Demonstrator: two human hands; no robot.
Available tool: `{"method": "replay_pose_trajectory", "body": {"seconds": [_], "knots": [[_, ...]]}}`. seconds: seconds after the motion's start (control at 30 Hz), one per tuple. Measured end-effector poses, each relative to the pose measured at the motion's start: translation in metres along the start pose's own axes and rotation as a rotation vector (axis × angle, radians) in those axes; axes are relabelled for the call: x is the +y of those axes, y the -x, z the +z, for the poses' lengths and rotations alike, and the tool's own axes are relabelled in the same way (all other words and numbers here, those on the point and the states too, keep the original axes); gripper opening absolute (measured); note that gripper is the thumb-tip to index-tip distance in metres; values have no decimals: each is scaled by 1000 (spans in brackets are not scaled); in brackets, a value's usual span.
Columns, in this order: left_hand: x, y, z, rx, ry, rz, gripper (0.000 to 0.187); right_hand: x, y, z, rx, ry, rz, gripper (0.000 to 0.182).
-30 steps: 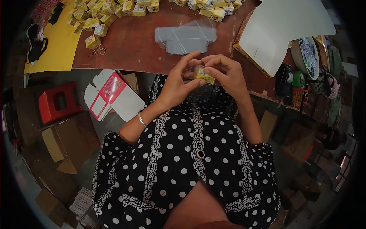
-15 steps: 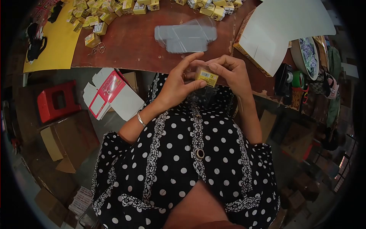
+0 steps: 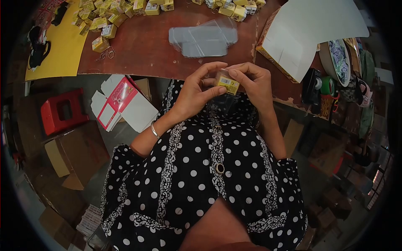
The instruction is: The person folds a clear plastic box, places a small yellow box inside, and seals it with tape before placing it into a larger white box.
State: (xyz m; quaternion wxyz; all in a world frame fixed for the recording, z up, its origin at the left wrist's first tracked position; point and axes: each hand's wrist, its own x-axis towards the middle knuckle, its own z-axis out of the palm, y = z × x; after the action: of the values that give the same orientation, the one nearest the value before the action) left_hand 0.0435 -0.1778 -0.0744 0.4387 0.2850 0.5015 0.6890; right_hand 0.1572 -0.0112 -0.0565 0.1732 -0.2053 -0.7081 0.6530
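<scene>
Over my lap, just off the table's front edge, a small yellow box (image 3: 228, 85) with a barcode label is held between both hands. Clear plastic shows around it and hangs below. My left hand (image 3: 197, 90) grips it from the left, thumb along its lower edge and index finger curled over the top. My right hand (image 3: 253, 83) pinches the upper right corner between thumb and fingers. Beyond the hands, a stack of flat clear plastic sleeves (image 3: 204, 39) lies on the red-brown table (image 3: 138, 52).
Several small yellow boxes (image 3: 119, 19) are heaped at the table's back left, with a key ring (image 3: 108, 53) near them. An open white carton (image 3: 289, 50) stands at right beside a green tape roll (image 3: 325, 86). Below left are a red stool (image 3: 63, 109) and cardboard boxes (image 3: 81, 152).
My left index finger, raised and stretched before, has bent down over the top of the yellow box toward the right fingers. The box stays in nearly the same place.
</scene>
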Motion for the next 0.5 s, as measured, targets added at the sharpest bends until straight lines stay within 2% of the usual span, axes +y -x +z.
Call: {"method": "replay_pose_trajectory", "body": {"seconds": [0.1,0.17,0.27,0.33,0.37,0.43,0.5], "knots": [[2,0,-1,0,68,-68,51,3,2,-4,-35,-2,-4,13],[0,0,-1,10,83,-49,48,5,4,-4,-46,6,0,12],[-3,0,0,29,102,5,41,11,9,-3,-75,-66,-102,10],[-2,-1,1,39,103,44,38,14,11,-4,-118,-80,-134,23],[-1,-3,0,75,123,50,37,11,12,0,-117,-79,-138,23],[3,-9,-3,104,140,75,36,0,13,11,-17,-229,-19,40],[6,-13,-8,192,49,159,38,5,6,0,-95,-107,-44,45]]}}
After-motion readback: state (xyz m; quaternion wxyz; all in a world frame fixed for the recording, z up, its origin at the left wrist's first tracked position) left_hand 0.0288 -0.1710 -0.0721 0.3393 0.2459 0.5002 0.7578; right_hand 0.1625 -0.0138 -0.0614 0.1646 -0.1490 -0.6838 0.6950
